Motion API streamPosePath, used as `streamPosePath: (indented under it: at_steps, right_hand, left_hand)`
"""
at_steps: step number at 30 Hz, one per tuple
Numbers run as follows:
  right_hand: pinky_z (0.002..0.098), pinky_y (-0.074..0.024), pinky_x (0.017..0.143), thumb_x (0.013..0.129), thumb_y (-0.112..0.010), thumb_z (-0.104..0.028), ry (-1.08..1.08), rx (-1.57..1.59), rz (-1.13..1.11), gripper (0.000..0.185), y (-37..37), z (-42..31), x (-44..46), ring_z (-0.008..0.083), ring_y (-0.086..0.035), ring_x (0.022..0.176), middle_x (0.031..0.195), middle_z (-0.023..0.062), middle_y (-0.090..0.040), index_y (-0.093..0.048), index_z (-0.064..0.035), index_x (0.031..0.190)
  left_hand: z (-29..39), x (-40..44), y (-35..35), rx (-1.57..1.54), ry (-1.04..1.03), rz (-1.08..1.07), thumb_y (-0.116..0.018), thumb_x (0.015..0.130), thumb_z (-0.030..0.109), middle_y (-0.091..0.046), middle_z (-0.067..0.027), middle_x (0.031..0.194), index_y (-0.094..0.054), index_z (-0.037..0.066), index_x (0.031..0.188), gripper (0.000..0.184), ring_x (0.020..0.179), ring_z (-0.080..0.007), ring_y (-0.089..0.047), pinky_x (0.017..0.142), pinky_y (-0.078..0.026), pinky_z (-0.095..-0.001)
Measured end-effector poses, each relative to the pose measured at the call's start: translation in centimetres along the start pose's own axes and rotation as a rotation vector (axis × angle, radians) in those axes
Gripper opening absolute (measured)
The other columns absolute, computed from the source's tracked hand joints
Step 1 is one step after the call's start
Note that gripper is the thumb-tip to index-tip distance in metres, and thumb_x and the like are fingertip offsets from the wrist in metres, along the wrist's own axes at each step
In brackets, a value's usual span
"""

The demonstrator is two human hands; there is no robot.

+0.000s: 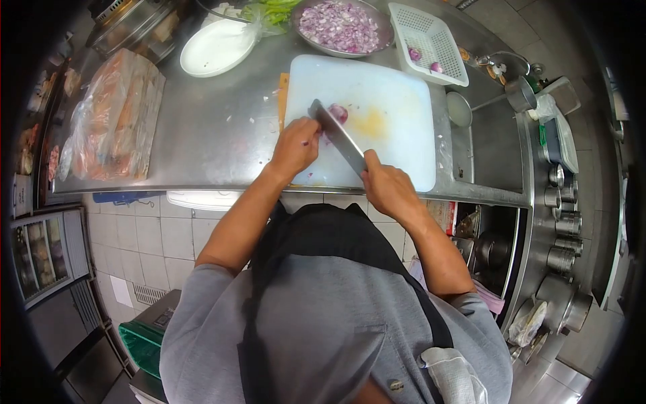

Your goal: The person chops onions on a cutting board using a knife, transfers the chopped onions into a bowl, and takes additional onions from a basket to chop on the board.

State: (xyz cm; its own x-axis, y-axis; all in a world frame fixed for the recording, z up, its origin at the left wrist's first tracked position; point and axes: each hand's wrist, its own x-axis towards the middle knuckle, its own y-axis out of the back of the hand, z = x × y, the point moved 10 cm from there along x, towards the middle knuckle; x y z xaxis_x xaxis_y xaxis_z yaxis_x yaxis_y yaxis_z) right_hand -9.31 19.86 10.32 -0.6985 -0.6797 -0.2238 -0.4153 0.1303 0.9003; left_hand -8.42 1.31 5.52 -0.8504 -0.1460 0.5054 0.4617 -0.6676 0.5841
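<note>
A wide knife [342,140] slants over the white cutting board [404,155], its handle wrapped in my right hand [389,180]. Close to the blade's left side is my left hand [297,146], fingers bent together at the board's left edge; what they hold, if anything, is too small to name. A piece of red onion [338,113] lies on the board just right of the blade, near its far end. Small onion scraps and a yellow stain mark the board.
A metal bowl [301,37] of chopped red onion stands behind the board, beside a white basket [431,40] with onion pieces. A white plate [217,47] and a plastic-wrapped package [111,121] are at the left. A sink [494,145] is at the right.
</note>
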Motion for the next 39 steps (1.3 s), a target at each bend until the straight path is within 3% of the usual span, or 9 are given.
streamPosePath:
  at_steps: [11,20,23,26,27,30,33,36,39]
  right_hand:
    - [0.0602,-0.0499,0.071,0.102,-0.057,-0.013,-0.016,0.016,-0.012,0.019,-0.5,1.1,0.4,0.049,-0.068,0.077,0.079,0.0246,-0.07,-0.047,-0.0024,0.116]
    - [0.0579,-0.0505,0.071,0.096,-0.061,-0.011,-0.042,0.059,0.21,0.021,4.2,3.3,-3.7,0.0447,-0.069,0.079,0.08,0.0188,-0.071,-0.055,-0.009,0.116]
    - [0.0544,-0.0528,0.071,0.092,-0.064,-0.011,0.0,-0.011,0.239,0.027,4.2,3.4,-4.4,0.0413,-0.069,0.08,0.086,0.0169,-0.069,-0.058,-0.0132,0.118]
    - [0.051,-0.0537,0.073,0.089,-0.067,-0.011,0.101,-0.103,0.28,0.03,4.7,3.4,-5.3,0.038,-0.07,0.082,0.089,0.0146,-0.067,-0.061,-0.0168,0.118]
    - [0.0497,-0.0539,0.073,0.088,-0.067,-0.011,0.142,-0.129,0.289,0.031,4.6,3.2,-5.4,0.0369,-0.07,0.083,0.09,0.0138,-0.066,-0.062,-0.018,0.117]
    - [0.046,-0.0533,0.076,0.087,-0.067,-0.009,0.195,-0.208,0.264,0.031,4.2,2.3,-5.2,0.0338,-0.071,0.085,0.091,0.0127,-0.065,-0.062,-0.0193,0.115]
    - [0.0442,-0.053,0.077,0.087,-0.064,-0.007,0.264,-0.285,0.221,0.03,4.0,0.3,-4.4,0.0326,-0.071,0.084,0.091,0.0128,-0.065,-0.063,-0.0195,0.114]
    - [0.0433,-0.0532,0.077,0.088,-0.063,-0.008,0.394,-0.259,0.232,0.028,3.6,-1.8,-4.2,0.0314,-0.071,0.085,0.092,0.0127,-0.066,-0.063,-0.0197,0.114]
    - [0.0469,-0.054,0.075,0.09,-0.062,-0.011,0.365,-0.122,0.137,0.023,3.3,-2.3,-5.0,0.0345,-0.072,0.085,0.092,0.0141,-0.068,-0.065,-0.0183,0.112]
  left_hand:
    - [0.0,-0.6,0.3,-0.004,-0.021,-0.004,-0.072,0.083,-0.003,-0.064,-0.0136,0.095,-0.066,0.003,0.097,0.016,0.091,-0.037,-0.065,0.079,-0.053,-0.0443]
    - [2.1,-3.7,1.9,0.163,-0.111,-0.173,-0.085,0.079,0.019,-0.061,-0.0117,0.097,-0.067,0.006,0.099,0.03,0.093,-0.0355,-0.059,0.084,-0.043,-0.0484]
    - [0.8,-0.4,1.8,0.21,0.034,-0.061,-0.084,0.084,0.023,-0.066,-0.0128,0.108,-0.068,0.006,0.11,0.035,0.104,-0.0379,-0.06,0.095,-0.043,-0.0497]
    - [2.2,2.5,5.4,0.109,0.073,0.07,-0.079,0.092,0.031,-0.064,-0.0183,0.133,-0.064,0.005,0.131,0.049,0.125,-0.042,-0.056,0.108,-0.04,-0.0517]
    - [1.6,2.9,4.4,0.158,0.211,-0.219,-0.065,0.1,0.052,-0.039,-0.0237,0.165,-0.047,0.005,0.156,0.076,0.154,-0.0435,-0.032,0.123,-0.024,-0.0573]
    - [1.0,2.5,0.3,0.386,0.204,-0.766,-0.049,0.098,0.074,-0.016,-0.0212,0.176,-0.029,0.007,0.167,0.098,0.163,-0.0417,-0.008,0.128,-0.007,-0.0613]
    - [-0.5,2.7,-3.6,0.486,0.253,-0.961,-0.04,0.096,0.083,-0.005,-0.0184,0.177,-0.018,0.009,0.17,0.107,0.163,-0.0407,0.003,0.128,0.004,-0.0617]
    - [-0.4,5.6,-6.4,0.476,0.193,-0.874,-0.038,0.095,0.084,-0.005,-0.0175,0.178,-0.017,0.008,0.17,0.108,0.163,-0.0424,0.004,0.126,0.006,-0.0645]
    - [0.0,9.2,-7.2,0.306,0.158,-0.815,-0.053,0.1,0.067,-0.03,-0.0216,0.17,-0.029,0.007,0.166,0.093,0.158,-0.0394,-0.027,0.127,-0.023,-0.0502]
